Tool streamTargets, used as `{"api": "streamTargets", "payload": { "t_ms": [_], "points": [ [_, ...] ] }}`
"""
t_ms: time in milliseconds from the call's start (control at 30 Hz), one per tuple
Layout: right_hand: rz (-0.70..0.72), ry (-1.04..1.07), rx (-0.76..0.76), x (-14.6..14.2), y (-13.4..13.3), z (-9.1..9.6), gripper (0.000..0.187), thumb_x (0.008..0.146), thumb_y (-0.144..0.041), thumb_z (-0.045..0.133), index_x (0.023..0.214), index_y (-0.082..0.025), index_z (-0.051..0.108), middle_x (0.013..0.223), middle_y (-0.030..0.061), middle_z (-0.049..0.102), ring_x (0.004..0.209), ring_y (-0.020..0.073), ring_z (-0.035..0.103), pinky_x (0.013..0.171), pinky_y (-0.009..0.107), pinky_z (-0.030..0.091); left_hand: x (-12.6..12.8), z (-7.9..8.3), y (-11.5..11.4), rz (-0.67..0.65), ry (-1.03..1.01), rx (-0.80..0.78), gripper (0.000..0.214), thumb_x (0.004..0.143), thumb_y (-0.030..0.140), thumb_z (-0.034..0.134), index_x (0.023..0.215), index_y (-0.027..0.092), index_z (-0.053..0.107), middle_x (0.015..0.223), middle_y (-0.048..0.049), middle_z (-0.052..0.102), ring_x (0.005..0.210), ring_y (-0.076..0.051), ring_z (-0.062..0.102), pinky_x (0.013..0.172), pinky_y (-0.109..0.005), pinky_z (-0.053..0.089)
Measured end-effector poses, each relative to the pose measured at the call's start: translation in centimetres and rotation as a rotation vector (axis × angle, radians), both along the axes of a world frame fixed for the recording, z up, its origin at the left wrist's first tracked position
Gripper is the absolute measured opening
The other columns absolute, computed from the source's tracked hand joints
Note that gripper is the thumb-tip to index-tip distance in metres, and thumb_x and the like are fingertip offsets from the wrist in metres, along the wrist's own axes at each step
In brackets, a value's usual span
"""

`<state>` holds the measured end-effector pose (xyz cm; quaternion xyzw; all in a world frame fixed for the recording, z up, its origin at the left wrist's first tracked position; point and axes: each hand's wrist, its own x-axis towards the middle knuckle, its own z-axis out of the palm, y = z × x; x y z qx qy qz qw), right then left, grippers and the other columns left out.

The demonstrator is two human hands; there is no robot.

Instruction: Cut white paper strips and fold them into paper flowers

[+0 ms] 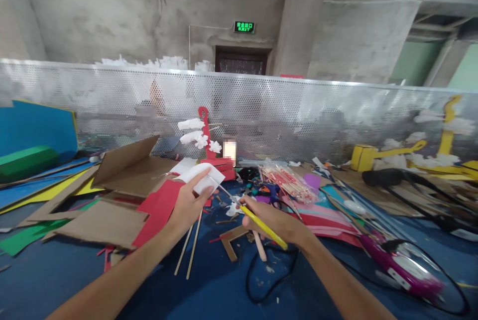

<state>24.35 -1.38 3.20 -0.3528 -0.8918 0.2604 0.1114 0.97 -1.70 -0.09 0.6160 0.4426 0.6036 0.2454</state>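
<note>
My left hand (190,200) pinches a curved white sheet (209,175) between thumb and fingers. My right hand (267,218) is closed around a yellow-handled tool (264,228), whose slim metal front end reaches the sheet's right edge. I cannot make out exactly what kind of tool it is. Below that hand a pale pink rod-like piece (260,248) sticks out. Close by the left hand lie a red sheet (159,210) and two thin wooden sticks (193,248). Behind the white sheet stands a red model (206,133) with white fluffy pieces on it.
Cardboard pieces (100,223) crowd the left, near a blue panel (37,128). At right lie a bag of sticks (289,183), a purple glue gun-like device (401,267) with a black cable, and yellow models (362,157). A perforated metal barrier (284,111) stands behind.
</note>
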Motion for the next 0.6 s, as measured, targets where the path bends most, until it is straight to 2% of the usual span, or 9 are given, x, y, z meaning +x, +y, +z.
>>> {"api": "streamTargets", "payload": {
  "t_ms": [200,367,600],
  "points": [
    [-0.035,0.033,-0.025,-0.08,-0.06,-0.15,0.031,0.092,-0.045,0.042,0.107,-0.018,0.043,0.077,0.0000,0.052,0.053,0.0088,0.048,0.047,0.019,0.039,-0.02,0.05,-0.11,0.026,0.035,0.024,0.060,0.079,0.040,0.060,0.132,0.013,0.049,0.089,-0.0061,0.071,0.071,-0.018,0.065,0.068,-0.028,0.052],
    [-0.033,0.080,-0.050,0.05,0.36,-0.76,0.034,0.091,-0.049,0.041,0.108,-0.020,0.043,0.082,0.0010,0.054,0.048,0.0074,0.048,0.042,0.018,0.038,0.11,0.10,-0.26,0.025,0.029,-0.012,0.059,0.080,0.039,0.059,0.132,0.013,0.049,0.075,-0.0027,0.069,0.063,-0.016,0.062,0.065,-0.026,0.050],
    [-0.075,0.085,-0.085,-0.14,0.44,-0.61,0.040,0.088,-0.056,0.044,0.104,-0.020,0.045,0.079,-0.0001,0.054,0.045,0.0071,0.046,0.040,0.018,0.037,0.14,0.31,-0.51,0.020,0.024,-0.019,0.058,0.080,0.039,0.058,0.131,0.012,0.050,0.083,-0.0038,0.069,0.068,-0.016,0.060,0.064,-0.025,0.048]
  ]
}}
